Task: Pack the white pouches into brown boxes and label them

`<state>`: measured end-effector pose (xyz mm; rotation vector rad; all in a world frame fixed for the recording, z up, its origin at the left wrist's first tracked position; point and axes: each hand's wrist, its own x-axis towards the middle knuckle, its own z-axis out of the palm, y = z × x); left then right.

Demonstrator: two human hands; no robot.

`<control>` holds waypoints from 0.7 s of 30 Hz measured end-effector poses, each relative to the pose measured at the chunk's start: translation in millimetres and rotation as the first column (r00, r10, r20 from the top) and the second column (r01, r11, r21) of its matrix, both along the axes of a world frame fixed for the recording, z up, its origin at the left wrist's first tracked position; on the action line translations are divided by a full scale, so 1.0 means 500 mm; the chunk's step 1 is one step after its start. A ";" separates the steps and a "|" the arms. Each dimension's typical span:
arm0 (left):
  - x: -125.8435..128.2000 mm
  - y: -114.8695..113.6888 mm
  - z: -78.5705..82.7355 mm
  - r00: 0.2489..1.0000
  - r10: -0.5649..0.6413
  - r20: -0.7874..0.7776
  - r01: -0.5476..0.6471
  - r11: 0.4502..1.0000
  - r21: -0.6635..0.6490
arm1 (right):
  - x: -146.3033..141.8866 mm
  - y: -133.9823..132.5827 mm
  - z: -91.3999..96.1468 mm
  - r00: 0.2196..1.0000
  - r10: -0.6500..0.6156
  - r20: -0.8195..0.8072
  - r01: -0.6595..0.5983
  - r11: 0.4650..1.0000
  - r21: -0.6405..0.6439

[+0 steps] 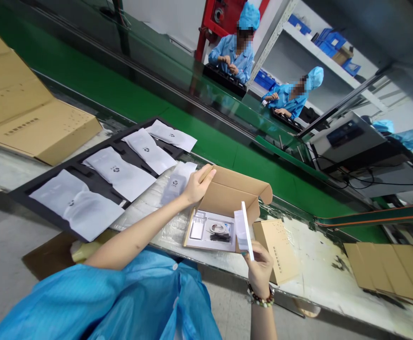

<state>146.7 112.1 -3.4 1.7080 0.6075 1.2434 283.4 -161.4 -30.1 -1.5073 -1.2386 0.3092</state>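
Note:
An open cardboard box stands on the bench in front of me, its lid raised. Inside it is a white insert tray holding a coiled white cable and small dark items that I cannot make out. My left hand grips the left edge of the raised lid. My right hand pinches a thin white panel, held upright at the box's right side. Beside my left hand lies a frosted white pouch with a dark printed mark. A closed cardboard box lies just right of my right hand.
A black tray at left carries several white pouches. Stacked cartons stand far left, and more cardboard lies far right. Behind the bench runs a green conveyor. Two co-workers sit across it.

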 end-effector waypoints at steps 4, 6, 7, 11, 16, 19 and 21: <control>-0.001 -0.001 0.000 1.000 0.000 0.007 0.000 1.000 -0.006 | -0.027 0.021 0.004 0.978 0.159 0.137 -0.135 0.976 -0.174; -0.001 -0.001 -0.002 1.000 0.003 0.015 -0.003 1.000 -0.012 | -0.037 0.035 0.004 0.949 0.254 0.184 -0.199 0.942 -0.272; 0.000 -0.001 -0.003 1.000 0.005 0.020 -0.005 1.000 -0.016 | -0.040 0.041 0.004 0.934 0.298 0.198 -0.227 0.922 -0.314; 0.001 -0.003 -0.004 0.999 0.005 0.038 -0.004 0.999 -0.032 | -0.049 0.050 0.001 0.859 0.408 0.310 -0.232 0.849 -0.475; 0.003 -0.010 0.002 0.999 -0.013 0.051 0.015 0.999 -0.047 | -0.079 0.053 -0.031 0.796 0.395 0.459 -0.167 0.871 -0.462; -0.003 -0.008 0.004 0.998 -0.037 0.050 0.040 0.997 -0.059 | -0.084 0.060 -0.043 0.794 0.366 0.485 -0.134 0.884 -0.448; -0.008 -0.007 0.003 0.998 -0.045 0.050 0.049 0.996 -0.075 | -0.081 0.064 -0.043 0.791 0.354 0.498 -0.114 0.886 -0.448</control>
